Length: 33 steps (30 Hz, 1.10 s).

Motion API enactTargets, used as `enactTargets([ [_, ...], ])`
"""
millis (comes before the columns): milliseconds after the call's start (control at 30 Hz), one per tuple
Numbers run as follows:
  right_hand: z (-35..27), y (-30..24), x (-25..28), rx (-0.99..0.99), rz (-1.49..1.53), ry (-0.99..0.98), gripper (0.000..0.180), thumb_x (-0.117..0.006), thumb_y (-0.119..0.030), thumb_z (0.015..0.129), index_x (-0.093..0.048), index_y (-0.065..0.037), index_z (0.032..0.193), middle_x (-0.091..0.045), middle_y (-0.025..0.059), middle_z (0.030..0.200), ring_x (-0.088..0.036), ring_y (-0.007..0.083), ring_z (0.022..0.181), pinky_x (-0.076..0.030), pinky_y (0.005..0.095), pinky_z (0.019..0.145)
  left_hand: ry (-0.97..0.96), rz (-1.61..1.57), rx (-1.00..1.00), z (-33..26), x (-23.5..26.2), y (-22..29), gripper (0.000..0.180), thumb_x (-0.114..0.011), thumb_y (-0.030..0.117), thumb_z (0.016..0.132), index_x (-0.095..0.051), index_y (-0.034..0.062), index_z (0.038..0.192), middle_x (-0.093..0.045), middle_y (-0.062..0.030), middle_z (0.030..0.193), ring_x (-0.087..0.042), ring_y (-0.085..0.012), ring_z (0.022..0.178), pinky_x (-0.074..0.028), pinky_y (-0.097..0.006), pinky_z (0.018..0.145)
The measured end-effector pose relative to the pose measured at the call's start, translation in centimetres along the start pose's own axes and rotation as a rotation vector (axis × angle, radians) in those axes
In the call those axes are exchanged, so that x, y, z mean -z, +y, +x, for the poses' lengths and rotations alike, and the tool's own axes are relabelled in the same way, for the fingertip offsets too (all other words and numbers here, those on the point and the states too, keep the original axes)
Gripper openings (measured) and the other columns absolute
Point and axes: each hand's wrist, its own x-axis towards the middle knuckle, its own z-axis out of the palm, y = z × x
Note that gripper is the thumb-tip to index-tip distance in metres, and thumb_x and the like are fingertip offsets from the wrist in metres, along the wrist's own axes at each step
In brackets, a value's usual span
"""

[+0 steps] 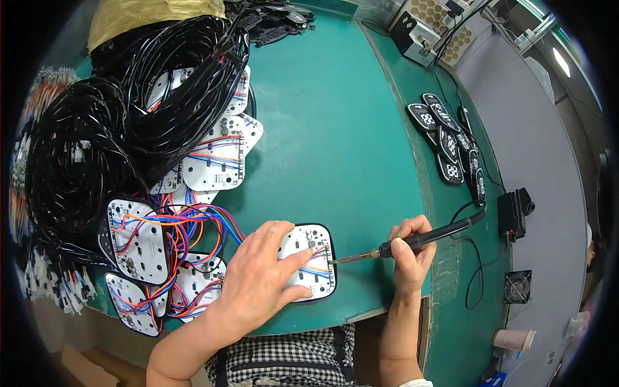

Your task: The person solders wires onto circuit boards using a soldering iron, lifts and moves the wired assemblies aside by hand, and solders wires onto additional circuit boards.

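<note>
Nearest is a checked apron point(284, 355) below the table edge. The left hand point(255, 274) rests on a white circuit board point(309, 282) on the green table point(322, 142); its fingers are spread, not clenched. The board lies under the index finger and the thumb, and its right part stays uncovered. The right hand point(412, 255) grasps a soldering iron point(445, 232), whose tip is at the board's right edge; I cannot tell if it touches. Farther left lie coiled black cables point(71, 148); farther right, black oval panels point(448, 143).
</note>
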Motion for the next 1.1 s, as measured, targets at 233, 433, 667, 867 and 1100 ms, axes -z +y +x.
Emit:
enactTargets([
  [233,-0.07,0.01,-0.03,0.005,0.004,-0.040,0.020,-0.064,-0.010,0.070,-0.047,-0.004,0.080,-0.047,0.0015,0.071,-0.041,0.0073,0.061,-0.034,0.0217,0.054,-0.005,0.007,0.006,-0.04,0.02,0.07,0.054,-0.081,0.025,0.055,-0.065,0.0100,0.104,-0.047,-0.0168,0.117,-0.047,-0.0347,0.109,-0.042,-0.042,0.088],
  [433,-0.01,0.15,0.04,0.019,0.013,-0.058,0.020,-0.063,-0.009,0.070,-0.046,-0.004,0.080,-0.046,0.0015,0.070,-0.041,0.0078,0.061,-0.034,0.0220,0.054,-0.003,0.004,0.002,-0.02,-0.02,0.03,0.054,-0.081,0.025,0.055,-0.065,0.0102,0.104,-0.047,-0.0172,0.117,-0.048,-0.0347,0.109,-0.042,-0.042,0.087],
  [667,-0.01,0.18,-0.03,0.029,0.023,-0.078,0.022,-0.064,-0.010,0.071,-0.045,-0.004,0.080,-0.046,0.0018,0.069,-0.040,0.0081,0.061,-0.034,0.0225,0.054,-0.010,-0.002,0.010,-0.02,-0.07,0.00,0.054,-0.081,0.026,0.054,-0.065,0.0111,0.104,-0.046,-0.0170,0.118,-0.047,-0.0346,0.109,-0.042,-0.043,0.087],
  [867,0.03,0.14,-0.09,0.031,0.029,-0.080,0.022,-0.064,-0.009,0.071,-0.044,-0.004,0.080,-0.045,0.0017,0.069,-0.040,0.0081,0.060,-0.034,0.0223,0.053,-0.014,0.009,0.011,-0.04,-0.06,-0.01,0.055,-0.081,0.026,0.054,-0.065,0.0119,0.104,-0.047,-0.0168,0.118,-0.047,-0.0346,0.110,-0.042,-0.042,0.088],
  [1100,0.06,0.18,-0.12,0.048,0.028,-0.081,0.021,-0.063,-0.008,0.071,-0.044,-0.004,0.079,-0.045,0.0013,0.068,-0.040,0.0078,0.059,-0.034,0.0222,0.052,-0.011,0.001,0.007,0.02,0.01,0.06,0.054,-0.081,0.026,0.054,-0.065,0.0113,0.104,-0.047,-0.0171,0.118,-0.047,-0.0349,0.110,-0.042,-0.043,0.088],
])
